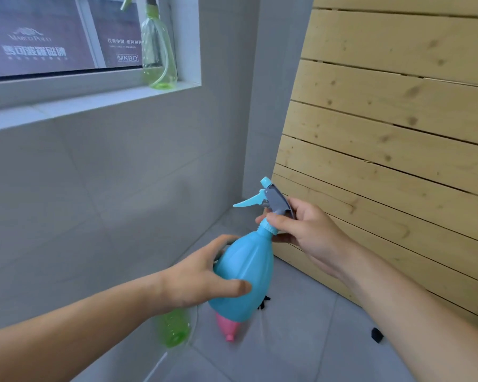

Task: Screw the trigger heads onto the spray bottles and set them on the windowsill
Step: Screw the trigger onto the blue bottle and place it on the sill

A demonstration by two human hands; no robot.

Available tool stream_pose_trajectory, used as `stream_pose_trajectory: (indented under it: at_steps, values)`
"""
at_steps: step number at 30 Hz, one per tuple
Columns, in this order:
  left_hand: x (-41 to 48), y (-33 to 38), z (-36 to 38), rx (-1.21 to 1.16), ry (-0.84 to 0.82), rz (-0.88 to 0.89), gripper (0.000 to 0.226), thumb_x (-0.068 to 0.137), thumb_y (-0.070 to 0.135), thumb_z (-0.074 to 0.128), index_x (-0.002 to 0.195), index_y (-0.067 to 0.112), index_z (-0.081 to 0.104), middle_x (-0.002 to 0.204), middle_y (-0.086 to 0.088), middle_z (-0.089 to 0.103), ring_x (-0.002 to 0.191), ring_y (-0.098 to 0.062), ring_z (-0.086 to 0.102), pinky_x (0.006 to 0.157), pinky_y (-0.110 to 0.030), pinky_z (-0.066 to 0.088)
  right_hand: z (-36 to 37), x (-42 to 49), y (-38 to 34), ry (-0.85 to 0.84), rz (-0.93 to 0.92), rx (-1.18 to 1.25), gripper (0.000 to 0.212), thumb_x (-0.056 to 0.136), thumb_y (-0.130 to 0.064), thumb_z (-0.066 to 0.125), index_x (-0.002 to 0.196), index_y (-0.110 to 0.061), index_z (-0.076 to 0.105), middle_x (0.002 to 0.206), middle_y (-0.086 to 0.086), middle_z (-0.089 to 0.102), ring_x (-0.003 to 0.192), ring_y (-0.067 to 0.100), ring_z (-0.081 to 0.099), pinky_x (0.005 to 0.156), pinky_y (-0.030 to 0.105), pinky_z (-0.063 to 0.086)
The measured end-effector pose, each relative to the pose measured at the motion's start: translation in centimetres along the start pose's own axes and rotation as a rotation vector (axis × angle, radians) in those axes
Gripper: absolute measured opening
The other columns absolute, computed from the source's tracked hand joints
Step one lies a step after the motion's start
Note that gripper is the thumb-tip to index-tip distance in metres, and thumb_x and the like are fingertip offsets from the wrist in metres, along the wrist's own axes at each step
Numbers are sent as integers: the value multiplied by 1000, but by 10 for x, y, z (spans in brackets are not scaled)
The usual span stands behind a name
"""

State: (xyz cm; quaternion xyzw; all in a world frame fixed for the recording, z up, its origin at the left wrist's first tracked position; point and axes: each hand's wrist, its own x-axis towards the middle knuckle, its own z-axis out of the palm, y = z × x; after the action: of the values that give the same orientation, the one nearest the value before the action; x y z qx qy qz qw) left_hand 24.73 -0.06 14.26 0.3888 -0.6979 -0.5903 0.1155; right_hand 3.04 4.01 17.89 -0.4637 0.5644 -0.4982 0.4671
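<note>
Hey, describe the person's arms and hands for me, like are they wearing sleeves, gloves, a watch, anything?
Both arms are bare as far as the frame shows, with no sleeve in view. The left hand and right hand wear no gloves, and no rings, watch or wristband can be seen.

The left hand [202, 274] wraps the belly of a blue bottle [243, 274], held tilted in the air. The right hand [307, 232] pinches its collar just under the grey-and-blue trigger head [271, 198], which sits on the neck. Below, on the tiled floor [301, 340], lie a green bottle [174, 329] and a pink bottle [226, 326], both without heads. A clear green bottle [158, 51] with its head on stands upright on the windowsill [66, 106]. Wooden slats [398, 119] lean at the right.
</note>
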Motion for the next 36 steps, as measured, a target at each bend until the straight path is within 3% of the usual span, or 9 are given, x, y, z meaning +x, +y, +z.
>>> stream_pose_trajectory:
  at_steps: [3, 6, 12, 16, 22, 26, 29, 31, 36]
  values:
    - [2, 2, 1, 14, -26, 8, 70, 66, 34, 83, 130, 40, 53, 119, 4, 74, 106, -17, 75, 96, -43, 61, -3, -1, 5, -90, 13, 21, 32, 86, -10, 69, 117, -8, 60, 96, 3, 74, 96, 17, 69, 82, 31, 56]
    - [3, 2, -1, 20, -40, 7, 68, 65, 33, 84, 128, 38, 56, 118, 3, 75, 106, -19, 75, 95, -42, 62, -7, -1, 6, -136, 14, 27, 34, 85, -11, 69, 117, -10, 60, 98, 1, 74, 102, 18, 68, 86, 33, 55]
    - [5, 3, -1, -8, -35, -47, 56, 67, 30, 83, 120, 32, 63, 109, 2, 78, 97, -17, 77, 85, -34, 63, -3, -2, 9, -64, -14, -54, 24, 88, -8, 69, 112, -10, 63, 105, 11, 76, 98, 18, 71, 84, 33, 59]
    - [7, 3, -1, 4, -7, -68, 67, 60, 39, 86, 123, 36, 60, 111, 2, 78, 103, -23, 76, 95, -53, 60, 0, -1, 9, -11, -1, -36, 24, 84, -11, 74, 108, -14, 67, 114, 20, 71, 101, 25, 72, 84, 37, 60]
    - [8, 6, 4, 6, 49, -103, 73, 65, 46, 93, 125, 32, 55, 111, 6, 76, 97, -12, 77, 77, -28, 60, 3, -1, 15, 101, 65, 131, 25, 83, -9, 75, 107, -8, 69, 113, 23, 72, 86, 21, 73, 76, 33, 61]
    - [7, 9, 10, -50, 0, -166, 53, 82, 51, 74, 129, 32, 58, 117, 5, 75, 103, -13, 74, 86, -28, 58, 4, 1, 19, 147, 64, 96, 23, 81, -10, 76, 103, -12, 72, 110, 20, 73, 85, 20, 72, 86, 39, 60]
    - [10, 11, 11, -56, 8, -161, 54, 81, 40, 79, 127, 23, 56, 115, -1, 73, 85, -11, 73, 62, -20, 55, 4, 3, 20, 174, 54, 90, 21, 80, -11, 77, 100, -13, 73, 107, 20, 74, 83, 18, 71, 89, 40, 59]
    - [12, 12, 13, 8, 63, -172, 66, 71, 46, 89, 123, 24, 54, 110, 1, 70, 81, -10, 71, 54, -17, 52, 5, 3, 20, 187, 54, 95, 21, 80, -12, 77, 100, -12, 72, 107, 20, 74, 82, 17, 70, 88, 41, 58]
    - [15, 9, 22, 68, 50, -208, 80, 54, 61, 91, 120, 30, 57, 114, 7, 73, 102, -11, 73, 87, -32, 62, 9, 2, 24, 186, 68, 62, 18, 77, -16, 78, 94, -14, 74, 88, 11, 74, 81, 21, 67, 92, 52, 54]
